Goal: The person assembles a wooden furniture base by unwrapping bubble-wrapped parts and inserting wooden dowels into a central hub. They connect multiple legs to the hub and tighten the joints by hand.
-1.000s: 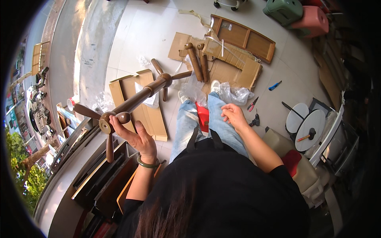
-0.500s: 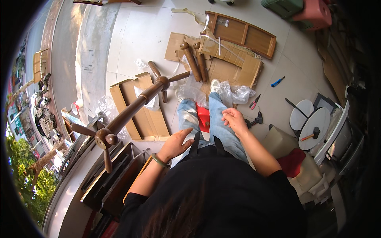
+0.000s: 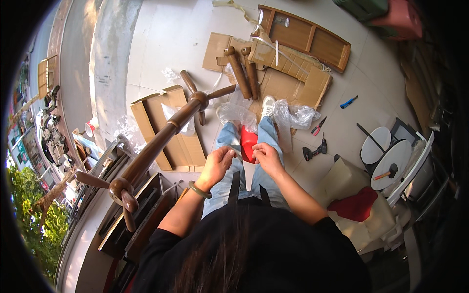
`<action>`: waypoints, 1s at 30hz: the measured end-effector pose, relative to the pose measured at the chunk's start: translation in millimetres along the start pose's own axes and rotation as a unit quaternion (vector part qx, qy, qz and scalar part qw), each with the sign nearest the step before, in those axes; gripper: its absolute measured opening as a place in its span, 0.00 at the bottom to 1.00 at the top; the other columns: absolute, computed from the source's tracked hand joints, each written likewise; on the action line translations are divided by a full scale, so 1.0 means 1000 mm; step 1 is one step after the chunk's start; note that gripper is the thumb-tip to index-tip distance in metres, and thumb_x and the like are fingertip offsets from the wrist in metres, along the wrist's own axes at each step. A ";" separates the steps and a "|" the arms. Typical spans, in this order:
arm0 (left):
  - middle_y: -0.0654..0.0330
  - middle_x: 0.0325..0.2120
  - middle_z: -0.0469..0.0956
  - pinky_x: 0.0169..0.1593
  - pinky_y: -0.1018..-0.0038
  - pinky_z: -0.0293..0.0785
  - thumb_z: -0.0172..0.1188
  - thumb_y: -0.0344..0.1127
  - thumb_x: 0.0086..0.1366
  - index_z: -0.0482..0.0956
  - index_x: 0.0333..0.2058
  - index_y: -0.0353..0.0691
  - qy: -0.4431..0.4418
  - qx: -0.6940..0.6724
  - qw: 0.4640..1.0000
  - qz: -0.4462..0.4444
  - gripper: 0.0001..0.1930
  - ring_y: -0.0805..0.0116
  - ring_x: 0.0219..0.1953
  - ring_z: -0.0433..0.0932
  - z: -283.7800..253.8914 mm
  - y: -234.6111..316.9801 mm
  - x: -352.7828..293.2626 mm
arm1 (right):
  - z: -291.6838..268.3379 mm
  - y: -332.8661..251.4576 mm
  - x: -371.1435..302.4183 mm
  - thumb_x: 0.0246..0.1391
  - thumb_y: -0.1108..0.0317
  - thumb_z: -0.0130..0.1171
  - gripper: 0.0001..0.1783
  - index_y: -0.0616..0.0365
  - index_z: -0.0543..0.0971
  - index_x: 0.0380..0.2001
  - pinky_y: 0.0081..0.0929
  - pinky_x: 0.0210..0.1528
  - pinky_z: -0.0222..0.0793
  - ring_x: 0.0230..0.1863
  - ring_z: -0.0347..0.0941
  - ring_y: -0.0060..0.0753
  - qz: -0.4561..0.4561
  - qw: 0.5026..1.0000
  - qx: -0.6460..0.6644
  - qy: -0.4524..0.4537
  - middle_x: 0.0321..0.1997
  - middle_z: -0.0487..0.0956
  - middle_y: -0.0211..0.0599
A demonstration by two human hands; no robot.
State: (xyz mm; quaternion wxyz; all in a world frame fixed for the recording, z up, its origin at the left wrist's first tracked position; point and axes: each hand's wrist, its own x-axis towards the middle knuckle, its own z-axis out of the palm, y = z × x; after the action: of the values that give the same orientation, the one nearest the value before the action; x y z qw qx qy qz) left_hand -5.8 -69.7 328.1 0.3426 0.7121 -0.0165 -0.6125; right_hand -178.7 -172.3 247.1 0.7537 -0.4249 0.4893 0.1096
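My left hand [image 3: 217, 167], a bracelet at its wrist, is closed above my lap with thumb and fingers together. Facing it across a small gap, my right hand [image 3: 267, 157] is closed in a pinch. A small pale strip seems to show by the left fingertips, too small to name. Between my legs, beyond the hands, is a red seat-like object [image 3: 248, 142]. To the left, a dark brown wooden coat stand [image 3: 161, 139] has a turned pole with prongs at both ends; neither hand touches it.
An opened cardboard box [image 3: 183, 152] lies beside the pole. Ahead are two turned wooden legs [image 3: 238, 73], flattened cardboard [image 3: 281, 88] and a wooden frame [image 3: 305, 35]. Pliers [image 3: 318, 126], a blue cutter [image 3: 349, 102] and a cordless drill [image 3: 315, 150] lie right; a hammer [image 3: 386, 177] rests on a white disc.
Both hands have come closer together in front of me, and their fingers have closed. The view has shifted slightly, while the things on the floor stay in place.
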 end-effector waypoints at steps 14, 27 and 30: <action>0.58 0.53 0.70 0.53 0.68 0.70 0.67 0.42 0.60 0.61 0.58 0.34 0.578 -0.192 0.784 0.121 0.34 0.66 0.50 0.73 -0.130 -0.106 -0.038 | 0.003 -0.046 -0.004 0.49 0.64 0.62 0.10 0.60 0.77 0.28 0.31 0.31 0.69 0.25 0.74 0.33 -0.100 0.977 -0.177 -0.058 0.24 0.77 0.37; 0.52 0.56 0.69 0.65 0.65 0.61 0.62 0.33 0.63 0.62 0.59 0.33 0.345 -0.316 0.817 0.336 0.28 0.63 0.60 0.67 -0.176 -0.083 -0.086 | 0.272 -0.176 -0.034 0.29 0.54 0.75 0.51 0.41 0.64 0.62 0.44 0.61 0.55 0.62 0.63 0.44 -0.509 0.769 -0.244 -0.299 0.57 0.69 0.38; 0.52 0.56 0.69 0.64 0.65 0.61 0.62 0.34 0.63 0.63 0.58 0.33 0.325 -0.319 0.823 0.340 0.27 0.63 0.59 0.67 -0.190 -0.085 -0.081 | 0.292 -0.189 -0.023 0.24 0.56 0.77 0.54 0.38 0.65 0.62 0.41 0.61 0.52 0.59 0.66 0.40 -0.511 0.779 -0.173 -0.320 0.54 0.72 0.33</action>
State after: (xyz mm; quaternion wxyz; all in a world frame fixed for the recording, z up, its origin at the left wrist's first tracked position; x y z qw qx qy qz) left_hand 108.6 120.3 357.4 0.7226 0.6704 0.0508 -0.1610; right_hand 107.6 -64.4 413.4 0.7262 -0.6760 -0.0962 -0.0794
